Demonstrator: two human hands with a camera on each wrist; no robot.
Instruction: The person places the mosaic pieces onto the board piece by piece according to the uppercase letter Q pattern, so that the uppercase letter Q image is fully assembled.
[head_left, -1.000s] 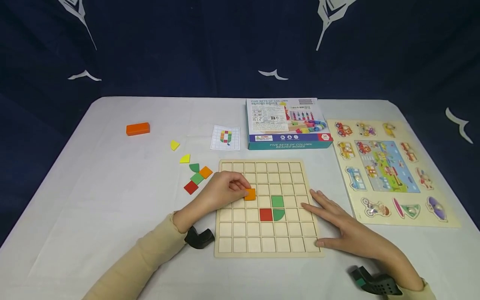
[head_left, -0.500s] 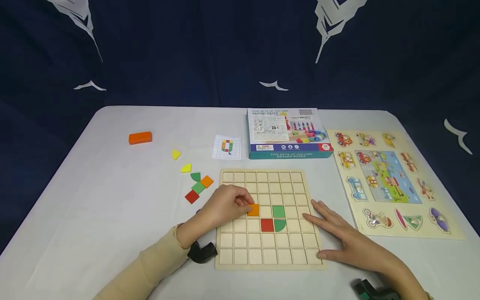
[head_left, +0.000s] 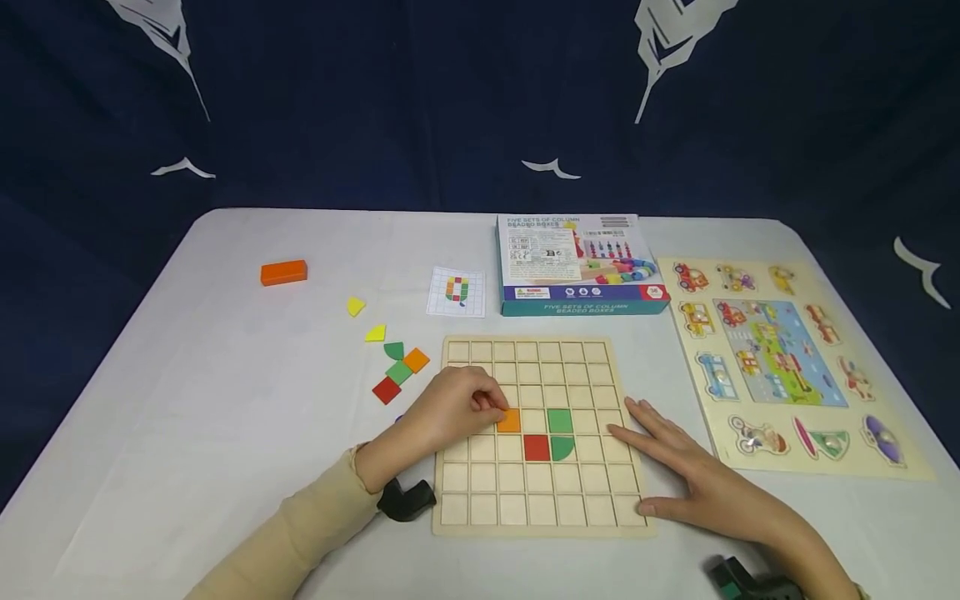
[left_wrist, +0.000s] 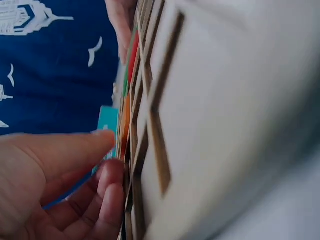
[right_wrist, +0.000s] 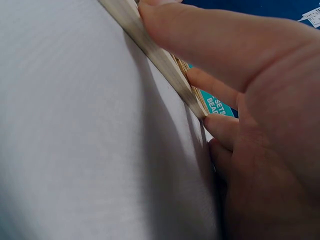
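In the head view, my left hand [head_left: 457,410] has thumb and fingers drawn together at the left edge of an orange square tile [head_left: 509,421]. The tile lies flat in a cell of the wooden grid board [head_left: 510,518]; the left wrist view shows the thumb [left_wrist: 95,145] beside the orange tile [left_wrist: 126,112]. Right of it on the board are a green square tile [head_left: 559,421], a red square tile [head_left: 536,447] and a green quarter-circle tile [head_left: 562,448]. My right hand [head_left: 701,475] rests with spread fingers on the board's right edge [right_wrist: 170,70].
Loose tiles lie left of the board, among them a red square [head_left: 386,390], an orange square [head_left: 416,360] and a yellow piece [head_left: 376,333]. Behind stand a pattern card [head_left: 456,292] and a box [head_left: 585,267]. A picture puzzle [head_left: 787,367] lies right, an orange block [head_left: 283,272] far left.
My left hand has brought the orange tile down and slightly right into its cell; it now lies flat. The right hand keeps its place on the board. The head view has shifted slightly.
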